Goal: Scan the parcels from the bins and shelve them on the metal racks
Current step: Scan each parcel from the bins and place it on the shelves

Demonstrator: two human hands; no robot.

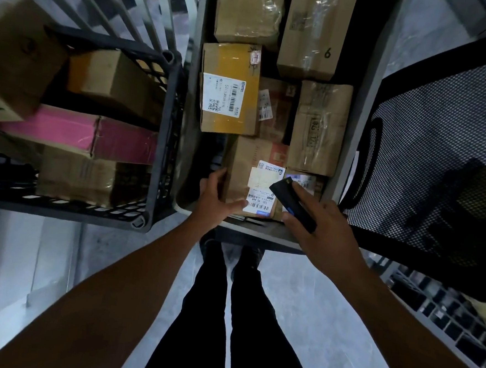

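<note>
A grey bin (353,151) in front of me holds several cardboard parcels. My left hand (216,199) grips the nearest brown parcel (242,172) at its left edge, thumb lying across its front by the white shipping label (260,193). My right hand (317,220) holds a black handheld scanner (292,203) just above that label, its tip pointing at the barcode. Farther back lies a box with yellow tape and a white label (228,88), and a box marked "6" (312,33).
A black plastic crate (164,138) on the left holds brown boxes and a pink box (75,132). A black mesh chair back (439,157) stands to the right of the bin. White metal bars (150,7) run behind the crate. My legs stand on the grey floor (313,318).
</note>
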